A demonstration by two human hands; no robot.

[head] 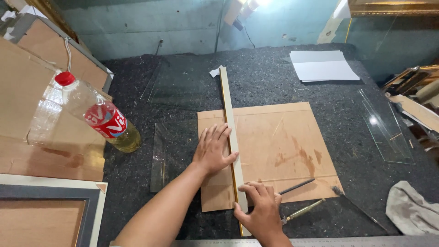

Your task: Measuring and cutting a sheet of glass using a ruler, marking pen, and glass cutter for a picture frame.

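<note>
Right hand grips a cutter, left hand flat on strip; bottle holds yellowish liquid.

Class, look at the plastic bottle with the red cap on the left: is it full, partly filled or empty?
Partly filled. The bottle leans tilted, and yellowish liquid sits only at its lower end, below the red label; the upper part toward the cap looks clear and empty.

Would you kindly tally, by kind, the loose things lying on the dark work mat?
Brown boards: 1
Long straightedges: 1
Glass panes: 3
White paper stacks: 1
Plastic bottles: 1
Hand tools: 2
Grey rags: 1
Total: 10
</note>
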